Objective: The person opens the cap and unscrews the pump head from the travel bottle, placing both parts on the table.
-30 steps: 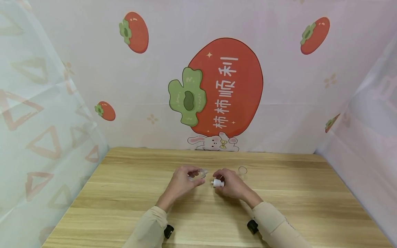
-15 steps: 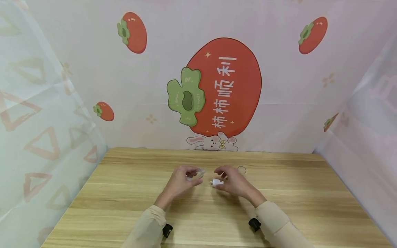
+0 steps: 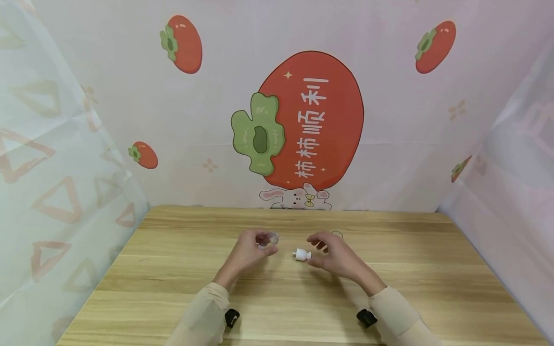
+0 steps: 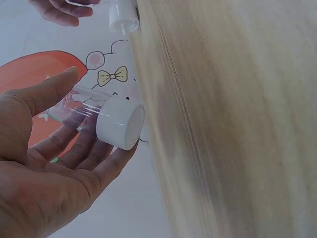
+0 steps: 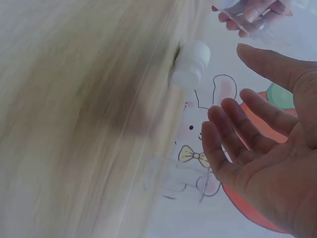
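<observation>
My left hand (image 3: 250, 251) holds a clear plastic bottle with a white end piece (image 4: 120, 122); its fingers curl under the bottle and the thumb lies over it. In the head view only the bottle's clear end (image 3: 273, 238) shows past the fingers. A white pump top (image 3: 302, 254) with a thin stem lies on its side on the table between the hands, its stem toward the left. My right hand (image 3: 337, 255) is just right of it, fingers spread and apart from it in the right wrist view, holding nothing.
Behind the right hand lies a clear, see-through cylinder (image 5: 171, 178), of which the head view shows little more than a round rim (image 3: 337, 234). The wooden table (image 3: 182, 274) meets a printed cloth backdrop (image 3: 389, 178) at its far edge.
My right hand has let go of the white pump top and drawn back to the right, its fingers opening. The left hand has shifted slightly left with the bottle.
</observation>
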{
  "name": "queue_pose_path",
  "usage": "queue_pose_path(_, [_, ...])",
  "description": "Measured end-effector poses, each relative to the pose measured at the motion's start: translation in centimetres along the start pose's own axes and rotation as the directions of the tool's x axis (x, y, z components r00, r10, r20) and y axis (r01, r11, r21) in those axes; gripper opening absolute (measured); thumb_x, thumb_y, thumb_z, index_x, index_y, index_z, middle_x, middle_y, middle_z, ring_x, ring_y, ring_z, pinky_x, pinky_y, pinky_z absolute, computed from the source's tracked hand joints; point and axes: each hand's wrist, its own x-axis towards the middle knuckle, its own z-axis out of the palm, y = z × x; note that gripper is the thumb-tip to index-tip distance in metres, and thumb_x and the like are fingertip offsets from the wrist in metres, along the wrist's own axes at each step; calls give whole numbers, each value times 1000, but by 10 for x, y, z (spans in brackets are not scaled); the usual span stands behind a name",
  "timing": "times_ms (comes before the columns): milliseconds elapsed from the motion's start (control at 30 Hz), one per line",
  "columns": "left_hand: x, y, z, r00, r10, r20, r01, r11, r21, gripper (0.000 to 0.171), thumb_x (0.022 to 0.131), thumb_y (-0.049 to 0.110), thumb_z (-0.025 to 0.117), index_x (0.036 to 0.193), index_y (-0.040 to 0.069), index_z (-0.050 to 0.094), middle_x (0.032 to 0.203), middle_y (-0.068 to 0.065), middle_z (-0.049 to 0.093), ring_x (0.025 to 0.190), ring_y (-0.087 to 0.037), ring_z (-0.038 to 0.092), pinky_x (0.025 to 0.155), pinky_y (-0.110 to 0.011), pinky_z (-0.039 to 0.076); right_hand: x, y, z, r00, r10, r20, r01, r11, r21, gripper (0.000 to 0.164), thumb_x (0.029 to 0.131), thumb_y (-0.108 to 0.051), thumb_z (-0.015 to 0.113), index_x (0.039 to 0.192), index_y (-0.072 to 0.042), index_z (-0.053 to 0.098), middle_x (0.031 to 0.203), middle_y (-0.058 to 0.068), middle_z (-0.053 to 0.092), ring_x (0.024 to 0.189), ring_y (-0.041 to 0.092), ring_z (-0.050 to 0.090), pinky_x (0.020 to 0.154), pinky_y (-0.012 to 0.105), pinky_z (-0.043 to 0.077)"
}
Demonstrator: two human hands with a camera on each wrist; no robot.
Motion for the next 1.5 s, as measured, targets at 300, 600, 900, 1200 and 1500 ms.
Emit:
queue_pose_path(300, [3,-3,-1,999,-41,-32,40,999,-28,32,84,11,84,112,2,72,94,-4,68,89,-20,65,78,-38,55,-15,5,-10,999,-32,-34,31,999,-21,45,84,-11,84,123,0,66,113,15,65,101,34,62,86,49,54])
queue_pose_path(600, [6,-8,-1,993,-103,-58,97,990,-102,34,83,10,83,110,-4,68,96,-9,67,88,-21,63,78,-37,55,-27,10,-20,997,-43,-56,41,998,-36,43,85,-11,83,124,-6,65,113,13,66,102,32,63,85,46,54])
queue_pose_path(900, [9,-16,0,989,-121,-82,111,986,-121,35,82,8,83,110,-6,66,97,-11,67,88,-22,63,80,-38,54,-35,13,-30,994,-19,-105,15,999,-35,43,84,-9,83,123,-5,66,115,13,67,102,32,65,86,45,55])
queue_pose_path(1200, [10,-17,0,987,-123,-100,111,987,-113,35,80,7,85,107,-6,66,94,-11,66,86,-22,62,76,-35,54,-42,24,-36,987,-30,-156,25,999,-37,45,83,-9,84,123,0,65,112,14,67,99,34,65,83,44,55])
queue_pose_path(1500, [14,-17,1,983,-150,-104,137,982,-127,38,79,8,85,109,-6,65,98,-12,66,91,-24,63,81,-38,55,-44,32,-42,985,6,-170,-11,999,-32,46,84,-7,83,124,3,64,112,17,66,100,35,65,84,46,56])
